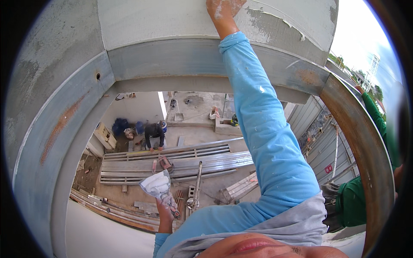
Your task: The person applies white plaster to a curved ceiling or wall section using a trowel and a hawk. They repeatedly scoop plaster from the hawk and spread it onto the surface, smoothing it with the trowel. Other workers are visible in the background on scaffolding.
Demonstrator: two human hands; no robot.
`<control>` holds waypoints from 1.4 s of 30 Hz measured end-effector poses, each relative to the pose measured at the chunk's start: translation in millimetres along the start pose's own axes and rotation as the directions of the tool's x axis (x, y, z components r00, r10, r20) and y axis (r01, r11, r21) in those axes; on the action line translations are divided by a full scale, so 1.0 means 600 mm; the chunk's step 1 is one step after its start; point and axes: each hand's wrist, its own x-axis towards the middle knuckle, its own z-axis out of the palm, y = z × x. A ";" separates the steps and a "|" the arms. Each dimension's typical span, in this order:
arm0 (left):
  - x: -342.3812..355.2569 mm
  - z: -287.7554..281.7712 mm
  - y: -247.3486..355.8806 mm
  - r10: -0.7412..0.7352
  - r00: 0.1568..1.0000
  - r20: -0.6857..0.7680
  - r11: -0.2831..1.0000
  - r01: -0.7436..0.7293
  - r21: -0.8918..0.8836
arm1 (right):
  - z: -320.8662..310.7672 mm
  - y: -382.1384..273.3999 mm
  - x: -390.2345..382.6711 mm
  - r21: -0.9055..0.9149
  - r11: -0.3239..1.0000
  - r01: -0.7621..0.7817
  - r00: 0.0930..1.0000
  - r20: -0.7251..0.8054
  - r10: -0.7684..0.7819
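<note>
My left hand (165, 209), smeared with white, is closed low in the view, gripping a broad-bladed putty knife (147, 185). A thick mound of white putty (158, 184) lies on its blade. My right arm, in a paint-spotted blue sleeve, reaches up to the wall above the metal beam. Against that wall is my right hand (223, 12), white smears on its back; its fingers are cut off by the top edge. Smooth white skim coat (167, 19) covers much of the wall. To the right of this hand a ragged edge borders bare grey plaster (269, 32).
A rust-marked steel frame (167, 60) surrounds an opening with a drop below. Down there a person (154, 134) bends over long metal bars (180, 165) near a red power tool (164, 163). At right, a person in a green top (352, 202) is close by, behind a rusty beam (359, 129).
</note>
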 end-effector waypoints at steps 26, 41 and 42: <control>0.012 0.113 -0.033 -0.226 0.917 0.329 0.970 0.181 0.160 | -0.375 0.732 0.083 -0.422 0.774 -0.472 0.837 0.060 0.543; -0.021 0.035 -0.020 -0.112 0.970 0.217 0.988 0.086 0.126 | -0.085 0.122 -0.059 -0.085 0.992 -0.097 0.982 -0.168 0.082; -0.020 0.031 -0.016 -0.087 0.974 0.209 0.990 0.062 0.123 | -0.069 0.077 -0.068 0.015 0.988 -0.153 0.986 0.065 0.151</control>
